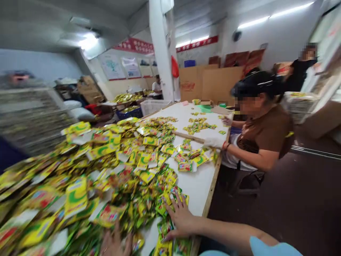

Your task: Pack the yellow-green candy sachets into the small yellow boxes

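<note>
A large heap of small yellow-and-green packets [76,195] covers the left and near part of the white table [198,185]. At the bottom of the view my left hand [115,241] rests against the near side of the heap, its fingers spread and somewhat blurred. My right hand [181,217] lies with fingers stretched apart over small green packets [165,227] close to the table's right edge. Neither hand grips a packet that I can see. Larger flat pouches with white backs lie mixed among the small packets.
A co-worker in a brown shirt [274,131] sits at the table's right side, gloved hands over packets. The table's wooden edge [213,190] runs along the right. Cardboard sheets [210,83] stand behind. A white pillar [161,49] and a clear plastic crate [154,106] are farther back.
</note>
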